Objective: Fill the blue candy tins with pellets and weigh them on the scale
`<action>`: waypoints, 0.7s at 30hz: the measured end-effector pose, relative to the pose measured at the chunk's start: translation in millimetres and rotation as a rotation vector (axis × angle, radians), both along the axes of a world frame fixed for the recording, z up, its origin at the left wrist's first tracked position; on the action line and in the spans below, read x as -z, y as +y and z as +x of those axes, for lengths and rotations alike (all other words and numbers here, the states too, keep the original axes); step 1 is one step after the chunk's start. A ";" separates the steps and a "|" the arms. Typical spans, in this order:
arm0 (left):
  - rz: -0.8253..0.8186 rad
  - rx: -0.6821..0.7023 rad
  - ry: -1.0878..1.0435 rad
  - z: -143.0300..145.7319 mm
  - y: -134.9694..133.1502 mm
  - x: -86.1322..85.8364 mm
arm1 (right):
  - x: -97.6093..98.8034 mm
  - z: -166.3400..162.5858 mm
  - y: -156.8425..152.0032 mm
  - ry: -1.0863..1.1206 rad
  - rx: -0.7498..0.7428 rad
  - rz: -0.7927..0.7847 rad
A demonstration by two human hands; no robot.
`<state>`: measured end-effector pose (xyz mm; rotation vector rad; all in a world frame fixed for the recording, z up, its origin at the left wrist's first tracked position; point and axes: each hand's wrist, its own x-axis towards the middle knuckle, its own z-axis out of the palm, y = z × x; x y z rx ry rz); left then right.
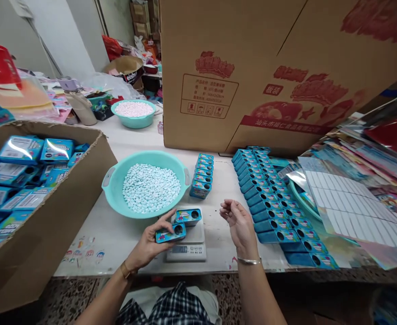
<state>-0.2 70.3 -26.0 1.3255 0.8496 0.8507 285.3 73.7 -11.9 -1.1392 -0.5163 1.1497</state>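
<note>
My left hand (151,241) grips a small blue candy box (171,233) with a round hole in its top, tilted over the front of a white digital scale (186,257). A second blue box (189,215) stands on the scale's plate, right behind the held one. My right hand (237,221) hovers over the table right of the scale, fingers curled and drawn together; whatever they may hold is hidden. Behind the scale, a turquoise basin (112,194) contains many small pale blue candies (151,187).
A short row of blue boxes (202,176) stands behind the scale. Longer rows (266,198) stand to the right, beside stacked printed sheets (357,203). An open carton (59,212) of blue boxes is at left. A large carton (218,126) walls off the back; another basin (133,121) sits behind.
</note>
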 end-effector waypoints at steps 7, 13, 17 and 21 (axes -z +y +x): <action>0.166 -0.301 0.191 -85.4 -31.1 20.4 | -55.1 -60.8 69.5 -0.577 -0.342 0.320; 0.336 -0.500 0.335 -121.2 -27.8 47.5 | -35.8 -144.8 151.0 -1.496 -1.096 0.477; 0.331 -0.548 0.387 -118.5 -34.1 50.7 | -0.4 -178.3 175.1 -1.761 -1.274 0.353; 0.371 -0.832 0.434 -116.6 -53.3 45.4 | 16.2 -191.1 180.3 -1.561 -1.209 0.235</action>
